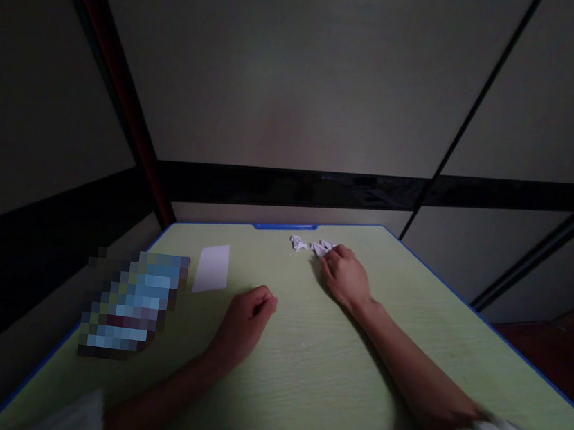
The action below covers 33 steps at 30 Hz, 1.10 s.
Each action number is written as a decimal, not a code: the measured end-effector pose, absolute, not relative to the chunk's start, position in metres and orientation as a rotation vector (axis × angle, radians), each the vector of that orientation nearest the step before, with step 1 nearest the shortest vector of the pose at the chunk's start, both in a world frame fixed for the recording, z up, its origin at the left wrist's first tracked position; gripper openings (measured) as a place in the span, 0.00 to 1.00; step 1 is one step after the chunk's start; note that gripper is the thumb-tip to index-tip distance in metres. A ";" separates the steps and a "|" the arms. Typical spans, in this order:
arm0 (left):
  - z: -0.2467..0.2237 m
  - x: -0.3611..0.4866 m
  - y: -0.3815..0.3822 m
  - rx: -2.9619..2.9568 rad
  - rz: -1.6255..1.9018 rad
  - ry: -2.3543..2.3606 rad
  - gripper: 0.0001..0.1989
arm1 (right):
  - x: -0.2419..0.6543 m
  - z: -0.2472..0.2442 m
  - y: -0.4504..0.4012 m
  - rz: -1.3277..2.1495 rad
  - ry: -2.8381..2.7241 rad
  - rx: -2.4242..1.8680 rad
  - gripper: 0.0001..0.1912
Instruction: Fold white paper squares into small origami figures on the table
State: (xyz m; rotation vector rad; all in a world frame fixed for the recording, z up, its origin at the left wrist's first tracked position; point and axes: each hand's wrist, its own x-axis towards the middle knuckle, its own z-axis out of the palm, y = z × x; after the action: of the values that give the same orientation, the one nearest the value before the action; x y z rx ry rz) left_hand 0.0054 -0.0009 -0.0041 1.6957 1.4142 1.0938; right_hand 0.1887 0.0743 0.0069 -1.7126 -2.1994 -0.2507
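Observation:
My right hand (346, 275) reaches to the far part of the table, its fingers curled down onto a small folded white paper figure (319, 249). Part of that paper is hidden under the fingers, and another folded piece (326, 243) shows just behind it. To their left, a separate white folded paper figure (297, 243) lies by itself. Nearer to me, my left hand (248, 318) rests on the table in a loose fist, thumb against the fingers, with nothing visible in it. A flat white sheet of paper (212, 268) lies beyond it to the left.
The light green table (296, 397) has a blue edge and a blue handle (285, 227) at its far side. A blurred-out bluish object (137, 305) lies along the left edge. Pale cabinet panels (305, 71) with a dark band stand right behind the table.

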 end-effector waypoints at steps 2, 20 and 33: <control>-0.003 0.005 -0.001 1.696 1.100 1.417 0.11 | 0.188 0.008 0.073 -0.270 -2.118 -1.838 0.18; -0.001 0.005 -0.003 1.698 1.085 1.424 0.11 | 0.188 0.008 0.075 -0.109 -2.375 -1.599 0.19; 0.000 0.004 -0.003 1.706 1.104 1.426 0.11 | 0.188 -0.002 0.084 0.043 -2.459 -1.558 0.32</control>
State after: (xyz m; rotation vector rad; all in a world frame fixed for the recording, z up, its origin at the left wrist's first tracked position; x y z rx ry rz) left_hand 0.0039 -0.0029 -0.0002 1.7060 1.4262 1.1042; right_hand 0.1882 0.0839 -0.0017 -1.5575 -2.4591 0.0429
